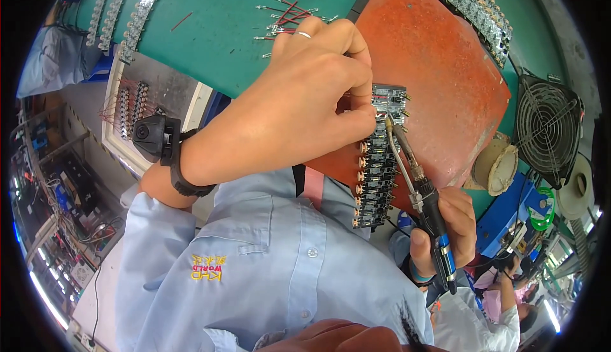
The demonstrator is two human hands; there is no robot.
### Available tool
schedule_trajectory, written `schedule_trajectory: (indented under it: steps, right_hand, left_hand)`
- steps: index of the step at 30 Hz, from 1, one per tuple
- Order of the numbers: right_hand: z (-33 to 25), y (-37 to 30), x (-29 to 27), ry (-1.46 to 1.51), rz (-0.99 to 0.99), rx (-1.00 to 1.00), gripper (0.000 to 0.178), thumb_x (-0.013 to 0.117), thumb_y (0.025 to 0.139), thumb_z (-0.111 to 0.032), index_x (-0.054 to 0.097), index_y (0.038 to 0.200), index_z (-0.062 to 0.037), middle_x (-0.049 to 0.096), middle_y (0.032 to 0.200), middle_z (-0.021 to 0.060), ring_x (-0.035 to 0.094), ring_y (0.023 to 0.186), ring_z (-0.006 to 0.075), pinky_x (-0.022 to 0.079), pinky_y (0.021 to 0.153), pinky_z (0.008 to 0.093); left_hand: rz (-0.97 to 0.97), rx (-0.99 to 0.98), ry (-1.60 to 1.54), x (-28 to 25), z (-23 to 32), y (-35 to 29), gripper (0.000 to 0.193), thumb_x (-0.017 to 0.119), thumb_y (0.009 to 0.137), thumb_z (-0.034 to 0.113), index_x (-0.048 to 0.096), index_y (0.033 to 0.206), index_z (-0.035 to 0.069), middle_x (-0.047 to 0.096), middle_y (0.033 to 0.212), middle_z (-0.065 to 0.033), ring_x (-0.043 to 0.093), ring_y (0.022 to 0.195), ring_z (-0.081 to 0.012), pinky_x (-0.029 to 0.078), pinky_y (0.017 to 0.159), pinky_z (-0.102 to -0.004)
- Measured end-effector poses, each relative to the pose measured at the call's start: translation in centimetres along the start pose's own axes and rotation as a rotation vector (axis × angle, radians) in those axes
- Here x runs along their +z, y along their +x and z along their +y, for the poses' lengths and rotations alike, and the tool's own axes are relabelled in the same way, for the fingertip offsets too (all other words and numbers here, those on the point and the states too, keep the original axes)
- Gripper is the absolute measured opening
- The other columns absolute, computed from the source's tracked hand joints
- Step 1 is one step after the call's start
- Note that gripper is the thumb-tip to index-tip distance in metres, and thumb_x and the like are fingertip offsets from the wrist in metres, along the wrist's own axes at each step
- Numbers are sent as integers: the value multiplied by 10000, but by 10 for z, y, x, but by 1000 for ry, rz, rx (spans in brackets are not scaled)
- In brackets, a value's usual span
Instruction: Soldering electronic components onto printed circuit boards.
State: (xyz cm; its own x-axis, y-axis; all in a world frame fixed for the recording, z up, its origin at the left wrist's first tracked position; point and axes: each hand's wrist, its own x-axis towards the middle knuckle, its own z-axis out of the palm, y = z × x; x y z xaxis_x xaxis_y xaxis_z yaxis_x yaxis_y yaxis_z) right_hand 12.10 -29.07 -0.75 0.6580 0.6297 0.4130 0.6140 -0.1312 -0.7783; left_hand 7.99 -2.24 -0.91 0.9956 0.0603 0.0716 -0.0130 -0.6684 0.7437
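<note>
Where the green mat [216, 27] reaches its far left corner, I see several long strips of circuit boards [141, 15] lying side by side. Nearer, on the left, a pale-rimmed tray [198, 107] holds small boards with red wires [138, 101]. A black camera [151, 136] is strapped to the person's left wrist, and beyond the forearm a loose bunch of red and black leads [286, 18] lies on the mat.

The left hand [318, 78] wears a ring and is bent into a narrow pinch, thumb and forefinger meeting at the far part of a dark circuit strip [374, 180]; whether anything sits between them I can't tell. That strip runs from far to near along the left part of a worn red-brown sheet [433, 59]. To its right, the right hand [461, 215] is wrapped around a black-and-blue soldering iron [434, 225], whose tip points far and left, right by the pinching fingers.

Farther off, more board strips [468, 12] line the sheet's far edge. To its right stand a tan roll [495, 166], a blue device [506, 215] and, rightmost of these, a black fan with a round grille [544, 120].
</note>
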Motion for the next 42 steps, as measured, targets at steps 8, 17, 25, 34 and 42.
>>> schedule_trajectory:
  steps: [8, 17, 25, 34, 42]
  right_hand:
    - [-13, 6, -8, -115, -191, -17, 455, 735, 801, -247, 535, 1097, 36, 613, 955, 196, 581, 817, 297, 454, 752, 426]
    - [-4, -10, -8, -54, 151, -42, 517, 763, 747, -325, 549, 1031, 50, 620, 939, 225, 602, 804, 298, 492, 702, 404]
    - [-1, -16, -4, -67, 209, 82, 558, 755, 766, -380, 534, 1064, 37, 619, 944, 212, 582, 817, 278, 459, 747, 386]
    - [-2, -19, 4, 56, 331, 151, 493, 653, 862, -327, 506, 1130, 59, 603, 1026, 192, 577, 942, 248, 441, 867, 361]
    - [-10, -18, 14, 79, 347, 267, 487, 619, 876, -286, 483, 1171, 77, 596, 1054, 189, 593, 949, 223, 442, 896, 341]
  left_hand:
    - [10, -1, 7, 1, 1, 0, 105, 677, 702, 77, 587, 666, 37, 523, 958, -64, 476, 914, -230, 345, 895, -330]
    - [17, 2, 12, 1, 1, 0, 107, 678, 709, 79, 590, 666, 36, 520, 947, -60, 473, 908, -232, 355, 873, -323]
    - [35, 57, 16, -6, -1, -3, 139, 708, 738, 120, 603, 712, 33, 537, 970, -69, 486, 941, -237, 373, 868, -326]
    - [520, -106, 239, -59, -56, -29, 77, 702, 758, 113, 650, 796, 71, 556, 905, -93, 516, 899, -297, 409, 814, -376]
    - [398, -89, 319, -26, -59, -50, 110, 689, 797, 105, 626, 860, 41, 554, 928, -83, 530, 942, -276, 408, 815, -354]
